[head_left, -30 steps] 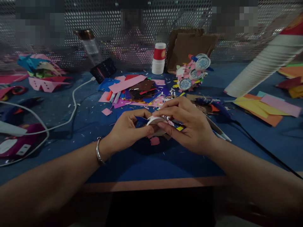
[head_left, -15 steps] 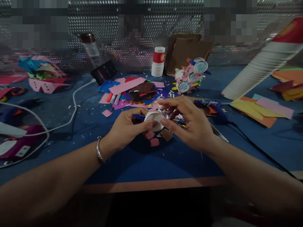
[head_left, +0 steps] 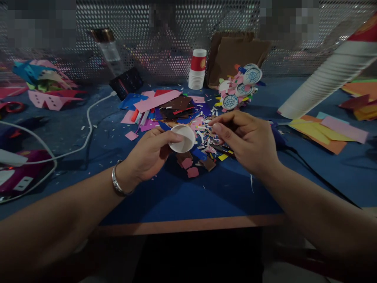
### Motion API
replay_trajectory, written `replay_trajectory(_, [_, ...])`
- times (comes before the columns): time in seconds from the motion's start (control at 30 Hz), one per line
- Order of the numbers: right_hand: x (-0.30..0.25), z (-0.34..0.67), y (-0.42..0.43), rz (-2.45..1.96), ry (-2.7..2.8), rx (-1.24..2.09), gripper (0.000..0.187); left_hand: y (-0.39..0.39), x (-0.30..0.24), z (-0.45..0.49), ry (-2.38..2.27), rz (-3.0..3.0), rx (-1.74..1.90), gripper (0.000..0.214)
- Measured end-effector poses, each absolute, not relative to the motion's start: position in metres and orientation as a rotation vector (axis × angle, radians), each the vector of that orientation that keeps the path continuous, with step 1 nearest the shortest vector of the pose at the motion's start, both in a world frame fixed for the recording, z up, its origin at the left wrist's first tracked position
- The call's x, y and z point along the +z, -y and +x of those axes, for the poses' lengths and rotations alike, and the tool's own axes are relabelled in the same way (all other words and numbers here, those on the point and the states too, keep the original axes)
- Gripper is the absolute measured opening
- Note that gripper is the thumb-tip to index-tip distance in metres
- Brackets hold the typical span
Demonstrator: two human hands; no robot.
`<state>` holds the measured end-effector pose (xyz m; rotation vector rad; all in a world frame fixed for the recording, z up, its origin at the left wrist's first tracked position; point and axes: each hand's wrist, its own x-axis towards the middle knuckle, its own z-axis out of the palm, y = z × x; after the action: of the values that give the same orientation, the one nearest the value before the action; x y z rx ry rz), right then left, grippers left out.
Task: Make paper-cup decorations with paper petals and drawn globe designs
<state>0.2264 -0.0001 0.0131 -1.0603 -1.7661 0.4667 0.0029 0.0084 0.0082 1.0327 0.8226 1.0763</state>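
Observation:
My left hand (head_left: pixel 150 151) grips a small white paper cup bottom (head_left: pixel 183 138) by its rim, with a blue paper strip (head_left: pixel 165 126) sticking out behind the fingers. My right hand (head_left: pixel 246 139) hovers just right of the cup, fingers curled and thumb pinched against the forefinger; what it holds, if anything, is too small to see. Below both hands lie pink, brown and blue paper scraps (head_left: pixel 193 165) on the blue table (head_left: pixel 188 196).
A pile of coloured paper sheets (head_left: pixel 165 108) lies behind the hands. Farther back stand a stack of red-and-white cups (head_left: pixel 198 74) and finished round paper crafts (head_left: pixel 240 88). A long leaning cup stack (head_left: pixel 321 84) and paper sheets (head_left: pixel 330 133) are at the right; white cables (head_left: pixel 73 147) at the left.
My right hand has let go of the cup and drawn back to the right. My left hand has tilted the cup so that its open side faces me.

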Motion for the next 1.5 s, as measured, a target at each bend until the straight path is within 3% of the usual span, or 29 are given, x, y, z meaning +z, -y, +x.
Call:
replay_trajectory(0.27, [0.01, 0.223, -0.004, -0.976, 1.761, 0.892, 0.034, -0.005, 0.009, 0.003, -0.77, 1.01, 0.953, 0.016])
replay_trajectory(0.5, [0.007, 0.22, -0.004, -0.874, 1.691, 1.244, 0.039, -0.003, 0.006, 0.001, -0.776, 1.07, 0.931, 0.024])
replay_trajectory(0.7, [0.008, 0.221, -0.004, -0.876, 1.678, 1.239, 0.038, -0.005, 0.003, -0.001, -0.806, 1.041, 0.952, 0.035])
replay_trajectory(1.07, [0.006, 0.222, -0.005, -0.894, 1.711, 1.136, 0.032, -0.006, 0.0, 0.0, -0.785, 1.059, 0.95, 0.031])
replay_trajectory(1.3, [0.008, 0.224, -0.004, -1.002, 1.747, 0.864, 0.028, -0.006, 0.002, 0.002, -0.823, 0.989, 1.06, 0.027])
replay_trajectory(1.5, [0.009, 0.223, -0.001, -0.952, 1.748, 0.944, 0.043, -0.004, 0.003, 0.006, -0.831, 0.941, 1.154, 0.027])
